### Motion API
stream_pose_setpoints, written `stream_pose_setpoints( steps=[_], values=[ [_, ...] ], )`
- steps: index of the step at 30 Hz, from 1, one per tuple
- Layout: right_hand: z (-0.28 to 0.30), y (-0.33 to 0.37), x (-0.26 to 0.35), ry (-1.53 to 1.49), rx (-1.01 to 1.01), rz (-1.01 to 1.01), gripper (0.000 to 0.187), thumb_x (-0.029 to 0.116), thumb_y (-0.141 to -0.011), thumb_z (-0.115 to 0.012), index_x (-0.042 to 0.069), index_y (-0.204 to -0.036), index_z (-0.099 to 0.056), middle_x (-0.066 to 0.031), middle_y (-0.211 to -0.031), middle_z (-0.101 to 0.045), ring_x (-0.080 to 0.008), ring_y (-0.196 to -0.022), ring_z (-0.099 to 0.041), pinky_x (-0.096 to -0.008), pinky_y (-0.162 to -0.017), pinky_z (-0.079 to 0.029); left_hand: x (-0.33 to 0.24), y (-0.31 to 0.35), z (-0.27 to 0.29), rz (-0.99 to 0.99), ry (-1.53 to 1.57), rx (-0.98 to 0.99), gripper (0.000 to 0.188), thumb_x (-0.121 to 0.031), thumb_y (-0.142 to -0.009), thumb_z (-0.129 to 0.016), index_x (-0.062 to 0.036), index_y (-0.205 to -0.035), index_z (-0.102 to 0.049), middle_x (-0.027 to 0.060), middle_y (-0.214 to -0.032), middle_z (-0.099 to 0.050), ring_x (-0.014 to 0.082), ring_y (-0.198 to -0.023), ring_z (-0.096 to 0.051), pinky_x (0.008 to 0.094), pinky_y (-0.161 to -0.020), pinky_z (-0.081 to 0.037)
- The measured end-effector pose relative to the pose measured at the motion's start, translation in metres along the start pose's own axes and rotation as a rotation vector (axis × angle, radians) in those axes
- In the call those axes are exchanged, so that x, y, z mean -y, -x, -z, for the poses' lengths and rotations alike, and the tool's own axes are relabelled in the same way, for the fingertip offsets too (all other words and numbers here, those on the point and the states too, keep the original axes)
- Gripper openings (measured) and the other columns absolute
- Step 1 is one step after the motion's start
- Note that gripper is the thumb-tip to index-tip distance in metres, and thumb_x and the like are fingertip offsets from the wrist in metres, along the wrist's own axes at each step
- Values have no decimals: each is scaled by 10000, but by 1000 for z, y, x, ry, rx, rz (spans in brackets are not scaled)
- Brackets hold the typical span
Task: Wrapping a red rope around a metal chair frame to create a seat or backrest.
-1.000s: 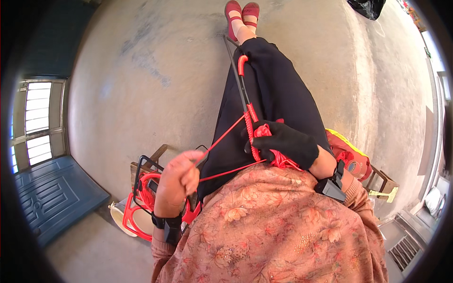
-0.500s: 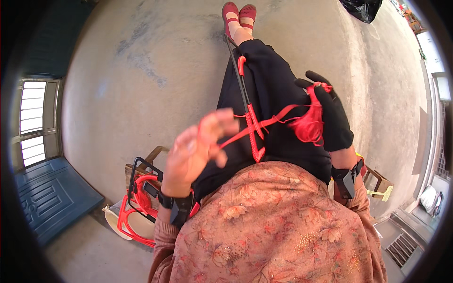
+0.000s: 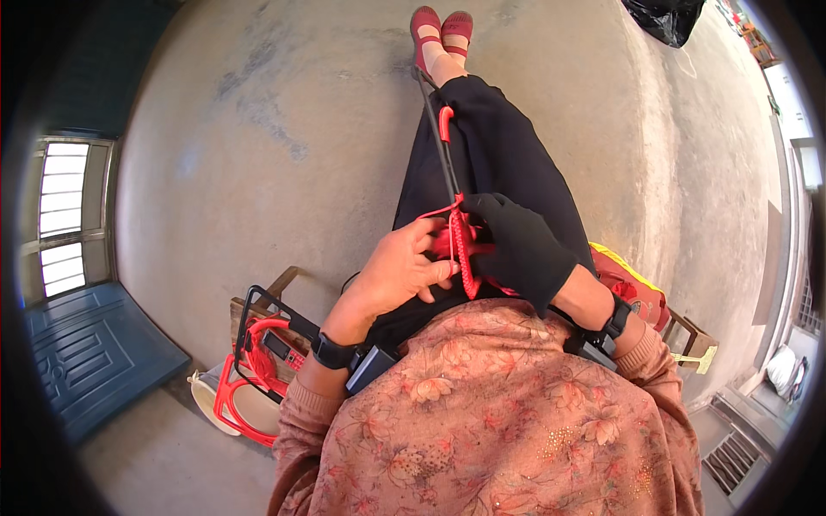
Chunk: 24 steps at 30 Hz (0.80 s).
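A slim black frame (image 3: 436, 138) lies lengthwise over my lap and legs, with a red sleeve (image 3: 445, 125) on its far part. Its near end is closely wrapped in red cord (image 3: 465, 262). My bare left hand (image 3: 400, 265) is at the left of the wrapped part, fingers curled at a loose strand and the red cord bundle (image 3: 442, 244). My right hand (image 3: 520, 249), in a black glove, is closed at the right side, its fingertips by the wrapping. The bundle is partly hidden behind the wrapped bar between both hands.
At my left, a wooden stool (image 3: 280, 288) holds another black frame (image 3: 251, 297), red cord and a red phone (image 3: 280, 347). A red frame (image 3: 225, 404) leans on a pale basin there. A red bag with yellow trim (image 3: 632, 288) is at my right. A black plastic bag (image 3: 667, 19) lies far right.
My right hand has come in from the right with the cord bundle to the wrapped bar. My left hand has moved right to meet it, and the stretched strand is drawn in.
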State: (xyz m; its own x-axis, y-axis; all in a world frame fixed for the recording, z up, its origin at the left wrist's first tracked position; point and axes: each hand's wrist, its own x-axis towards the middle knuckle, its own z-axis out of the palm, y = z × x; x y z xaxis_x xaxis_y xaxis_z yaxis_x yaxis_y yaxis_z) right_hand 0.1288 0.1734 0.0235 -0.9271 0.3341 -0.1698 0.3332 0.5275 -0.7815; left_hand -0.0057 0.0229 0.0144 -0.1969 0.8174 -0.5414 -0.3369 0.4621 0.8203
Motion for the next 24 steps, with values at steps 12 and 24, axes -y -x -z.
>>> stream_pose_setpoints(
  steps=[12, 24],
  values=[
    [37, -3, -2, -559, -318, -194, 472, 3, -767, -695, -5, -1208, -528, -77, -1116, -605, -151, -1030, -589, -299, -893, -489, -13, 29, 71, -437, 774, -307, 293, -213, -888, -632, -65, -1136, -587, 48, -1119, -625, 138, -951, -604, 324, -802, -512],
    [37, -50, 25, -311, -103, 747, 148, 164, -879, -529, 47, -913, -614, -100, -965, -560, -225, -869, -570, -318, -792, -459, -67, 121, 95, -878, 610, 407, 410, -421, -937, -530, -52, -1114, -547, 138, -1149, -593, 250, -1061, -571, 437, -822, -517]
  ],
)
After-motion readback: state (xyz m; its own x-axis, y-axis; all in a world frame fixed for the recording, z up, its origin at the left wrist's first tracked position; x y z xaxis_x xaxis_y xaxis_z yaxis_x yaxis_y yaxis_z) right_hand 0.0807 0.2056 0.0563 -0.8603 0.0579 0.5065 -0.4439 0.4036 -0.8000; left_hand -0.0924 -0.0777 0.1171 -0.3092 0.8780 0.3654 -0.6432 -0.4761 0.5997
